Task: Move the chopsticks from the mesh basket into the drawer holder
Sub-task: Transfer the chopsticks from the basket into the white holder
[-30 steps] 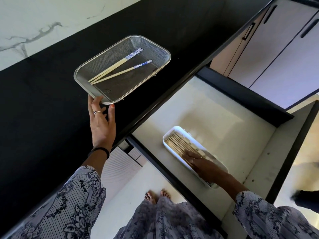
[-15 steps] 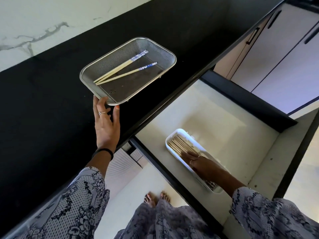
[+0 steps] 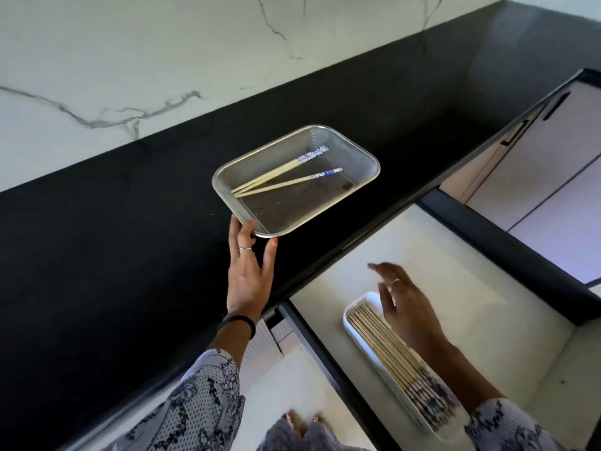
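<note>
A rectangular metal mesh basket [image 3: 354,148] sits on the black countertop [image 3: 113,255]. Inside it lie chopsticks [image 3: 286,177] of pale wood with blue-patterned tops, three as far as I can tell. My left hand [image 3: 248,275] lies flat on the counter, its straight fingertips touching the basket's near corner. In the open drawer [image 3: 455,271] a long white holder [image 3: 353,312] is filled with several chopsticks [image 3: 387,346]. My right hand [image 3: 403,304] hovers above the holder's far end, fingers spread and slightly blurred, holding nothing.
A white marble backsplash [image 3: 162,60] runs behind the counter. Pale cabinet doors with black handles [image 3: 553,157] stand to the right of the drawer. The drawer's black front edge [image 3: 318,353] lies between my arms. My bare feet [image 3: 299,421] show on the floor below.
My right hand has lifted off the chopsticks in the holder and risen toward the counter, empty. The left hand stays at the basket's corner. The camera has tilted upward.
</note>
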